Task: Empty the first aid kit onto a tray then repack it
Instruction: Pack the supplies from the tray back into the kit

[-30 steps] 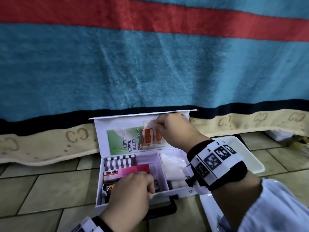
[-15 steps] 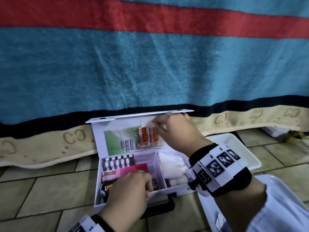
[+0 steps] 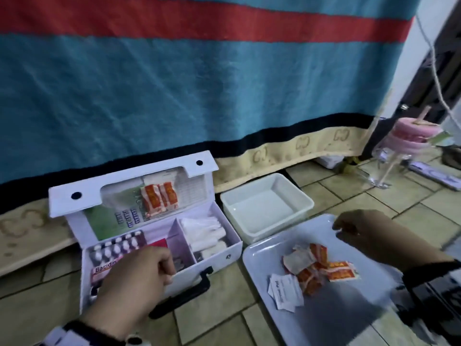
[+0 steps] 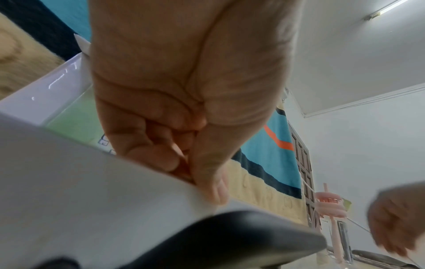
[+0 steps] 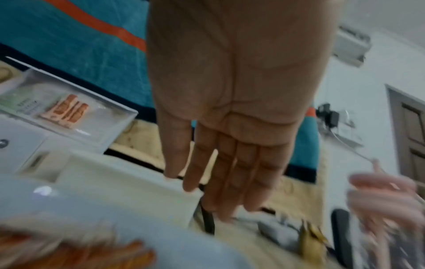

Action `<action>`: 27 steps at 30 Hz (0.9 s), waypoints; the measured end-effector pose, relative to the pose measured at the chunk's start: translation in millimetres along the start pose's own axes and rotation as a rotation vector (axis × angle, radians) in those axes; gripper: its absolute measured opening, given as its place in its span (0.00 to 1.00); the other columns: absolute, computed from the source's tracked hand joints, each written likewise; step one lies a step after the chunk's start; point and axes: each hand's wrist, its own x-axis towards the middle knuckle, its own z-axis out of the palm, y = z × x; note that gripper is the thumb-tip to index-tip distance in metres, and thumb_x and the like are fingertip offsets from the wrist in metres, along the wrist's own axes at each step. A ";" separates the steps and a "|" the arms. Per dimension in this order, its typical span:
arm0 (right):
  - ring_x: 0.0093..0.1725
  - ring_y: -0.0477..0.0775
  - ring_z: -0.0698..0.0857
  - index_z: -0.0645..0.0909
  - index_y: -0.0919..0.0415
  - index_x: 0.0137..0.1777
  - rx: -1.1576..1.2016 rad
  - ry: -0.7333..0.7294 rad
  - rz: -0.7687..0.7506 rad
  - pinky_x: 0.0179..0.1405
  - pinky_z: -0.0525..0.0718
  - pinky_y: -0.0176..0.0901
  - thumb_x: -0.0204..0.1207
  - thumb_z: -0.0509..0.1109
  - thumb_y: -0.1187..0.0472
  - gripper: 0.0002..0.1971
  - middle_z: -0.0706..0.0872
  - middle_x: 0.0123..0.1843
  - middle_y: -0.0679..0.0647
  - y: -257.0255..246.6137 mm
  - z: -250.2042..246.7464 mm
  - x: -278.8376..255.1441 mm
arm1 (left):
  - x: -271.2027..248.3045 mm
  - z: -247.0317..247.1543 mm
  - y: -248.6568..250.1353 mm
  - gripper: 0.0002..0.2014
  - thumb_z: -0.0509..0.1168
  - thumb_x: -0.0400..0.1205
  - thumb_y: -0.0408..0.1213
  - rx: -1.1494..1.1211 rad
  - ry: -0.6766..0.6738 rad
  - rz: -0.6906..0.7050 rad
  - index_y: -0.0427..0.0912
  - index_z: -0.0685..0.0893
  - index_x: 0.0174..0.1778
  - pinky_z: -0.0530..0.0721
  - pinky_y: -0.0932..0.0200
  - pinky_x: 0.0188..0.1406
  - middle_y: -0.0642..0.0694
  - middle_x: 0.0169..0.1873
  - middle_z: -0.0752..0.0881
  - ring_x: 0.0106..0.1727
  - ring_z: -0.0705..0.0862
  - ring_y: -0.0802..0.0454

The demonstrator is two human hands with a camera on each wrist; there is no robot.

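Note:
The white first aid kit stands open on the tiled floor, its lid leaning back against a blanket. Orange sachets and a green leaflet sit in the lid pocket. The base holds a blister pack, a pink Bacidin box and white dressings. My left hand grips the kit's front wall, thumb outside. The grey tray to the right carries orange sachets and white packets. My right hand hovers over the tray's far edge, fingers straight, holding nothing.
A deep white tub stands between the kit and the tray's far end. The blue and red blanket hangs behind everything. A pink ring stack on a clear stand is at the far right, near a door.
My right hand has left the lid pocket and swung right to above the tray, and it now holds nothing. The head view has turned right. My left hand still holds the kit's front.

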 end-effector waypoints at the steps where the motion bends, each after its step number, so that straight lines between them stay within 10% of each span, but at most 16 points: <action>1: 0.50 0.48 0.83 0.82 0.45 0.57 -0.053 -0.118 0.027 0.48 0.79 0.38 0.75 0.70 0.51 0.11 0.86 0.55 0.47 12.8 12.3 -4.2 | -0.6 -0.7 1.6 0.09 0.72 0.72 0.35 -0.002 -0.005 -0.003 0.52 0.82 0.29 0.69 0.71 0.28 0.56 0.27 0.84 0.33 0.79 0.67; 13: 0.66 0.56 0.79 0.76 0.54 0.66 -0.268 -0.282 0.063 0.58 0.77 0.43 0.74 0.68 0.44 0.23 0.81 0.65 0.56 2.6 46.5 -12.5 | 3.0 0.4 1.6 0.19 0.78 0.65 0.31 -0.008 -0.071 -0.042 0.63 0.83 0.22 0.74 0.64 0.29 0.56 0.21 0.85 0.30 0.82 0.61; 27: 0.47 0.55 0.84 0.74 0.51 0.37 -0.194 -0.178 0.218 0.42 0.76 0.40 0.69 0.70 0.47 0.11 0.86 0.45 0.52 13.4 62.7 -11.0 | 1.6 1.2 4.0 0.16 0.77 0.69 0.36 -0.014 -0.052 -0.028 0.58 0.81 0.21 0.70 0.66 0.29 0.56 0.27 0.85 0.32 0.79 0.64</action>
